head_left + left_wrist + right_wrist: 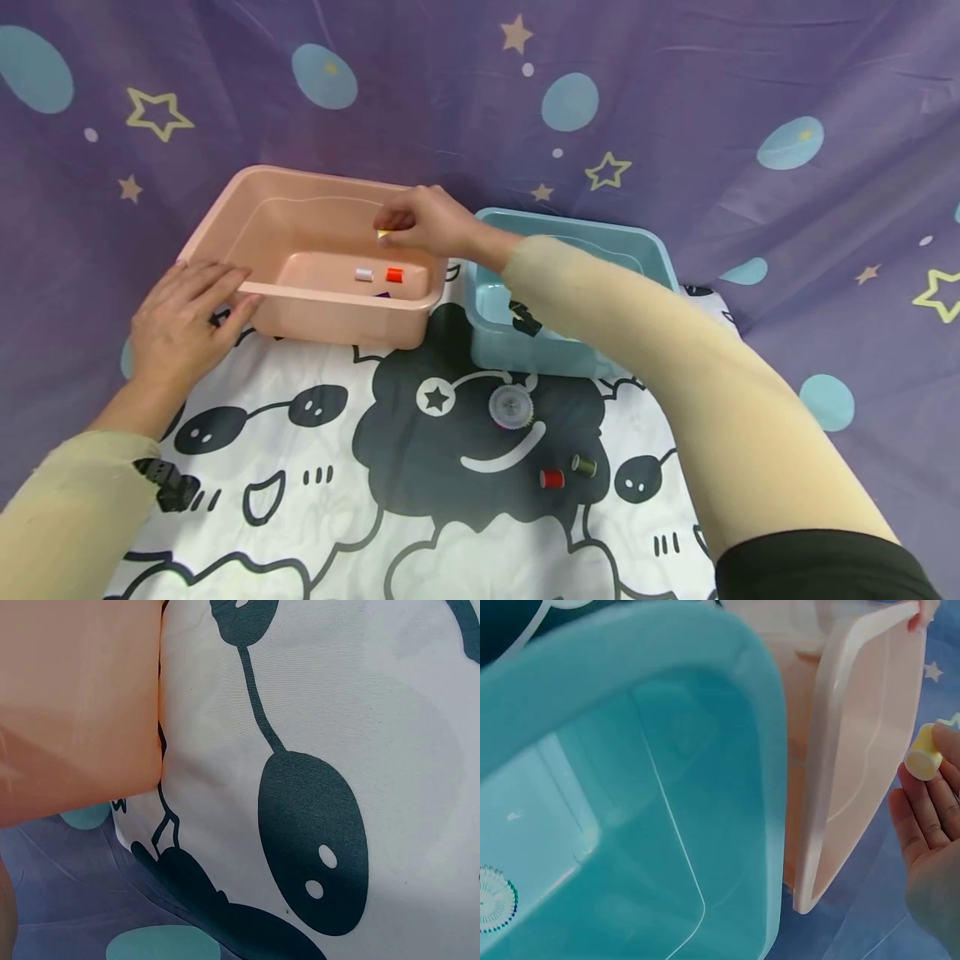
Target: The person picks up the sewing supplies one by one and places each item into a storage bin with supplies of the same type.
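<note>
My right hand (427,221) pinches a small yellow thread spool (924,756) between thumb and fingers, above the right part of the pink bin (322,321). On the bin's floor lie a white spool (363,274) and an orange-red spool (394,275). A dark purple piece (383,295) is mostly hidden by the front wall. My left hand (187,317) grips the rim at the bin's front left corner, fingers over the edge and thumb at the outer wall. In the left wrist view, hardly any of that hand shows.
Beside it stands a blue bin (540,354), partly covered by my right forearm, with a round pin wheel (495,900) inside. Another pin wheel (512,407), a red spool (552,479) and an olive green spool (584,465) lie on the patterned cloth (300,517).
</note>
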Available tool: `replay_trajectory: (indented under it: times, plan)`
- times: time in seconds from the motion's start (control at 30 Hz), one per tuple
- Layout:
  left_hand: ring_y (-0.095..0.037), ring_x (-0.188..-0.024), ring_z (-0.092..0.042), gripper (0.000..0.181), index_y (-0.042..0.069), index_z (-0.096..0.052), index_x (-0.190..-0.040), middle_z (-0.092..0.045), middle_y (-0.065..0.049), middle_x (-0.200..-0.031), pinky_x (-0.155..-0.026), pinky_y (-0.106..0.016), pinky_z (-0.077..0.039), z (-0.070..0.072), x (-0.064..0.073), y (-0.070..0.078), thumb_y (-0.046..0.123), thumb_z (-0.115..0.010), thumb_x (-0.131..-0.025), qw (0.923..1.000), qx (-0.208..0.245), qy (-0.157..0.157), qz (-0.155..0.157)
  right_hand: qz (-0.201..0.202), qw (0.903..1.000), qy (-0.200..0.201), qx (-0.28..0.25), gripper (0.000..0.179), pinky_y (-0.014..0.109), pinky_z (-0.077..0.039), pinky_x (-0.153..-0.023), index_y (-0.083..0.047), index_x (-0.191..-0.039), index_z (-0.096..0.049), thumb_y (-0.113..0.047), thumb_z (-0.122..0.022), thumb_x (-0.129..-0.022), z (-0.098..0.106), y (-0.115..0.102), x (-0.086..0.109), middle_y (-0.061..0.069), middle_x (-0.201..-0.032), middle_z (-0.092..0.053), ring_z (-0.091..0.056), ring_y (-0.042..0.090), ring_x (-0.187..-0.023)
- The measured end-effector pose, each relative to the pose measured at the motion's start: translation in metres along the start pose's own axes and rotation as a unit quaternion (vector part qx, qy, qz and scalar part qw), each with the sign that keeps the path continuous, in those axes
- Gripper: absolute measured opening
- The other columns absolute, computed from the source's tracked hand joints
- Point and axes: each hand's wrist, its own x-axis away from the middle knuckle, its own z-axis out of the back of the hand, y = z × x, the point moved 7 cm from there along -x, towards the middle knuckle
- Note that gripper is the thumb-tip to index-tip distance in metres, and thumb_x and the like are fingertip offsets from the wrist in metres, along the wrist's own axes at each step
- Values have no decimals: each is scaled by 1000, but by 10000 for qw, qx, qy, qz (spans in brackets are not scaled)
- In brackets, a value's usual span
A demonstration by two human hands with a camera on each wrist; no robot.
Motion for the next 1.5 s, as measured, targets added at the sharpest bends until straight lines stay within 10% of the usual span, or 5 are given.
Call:
replay_trajectory:
  times: [0.53, 1.5]
  plan:
    - [-46, -121, -66, 71, 9, -76, -126, -76, -21, -121, -125, -52, -37, 1, 0, 0, 70, -46, -105, 10000, 37, 2, -18, -327, 9936, -483, 971, 22, 21, -52, -94, -16, -122, -78, -25, -76, -102, -13, 4, -35, -3, -118, -76, -68, 9, -108]
    - [-46, -123, -66, 67, 8, -76, -128, -75, -22, -123, -125, -54, -38, 0, 2, -1, 65, -49, -106, 10000, -18, -11, -51, -683, 9865, -861, 1216, 26, 21, -55, -97, -11, -128, -76, -19, -72, -104, -27, 27, -56, 2, -124, -74, -64, 16, -110]
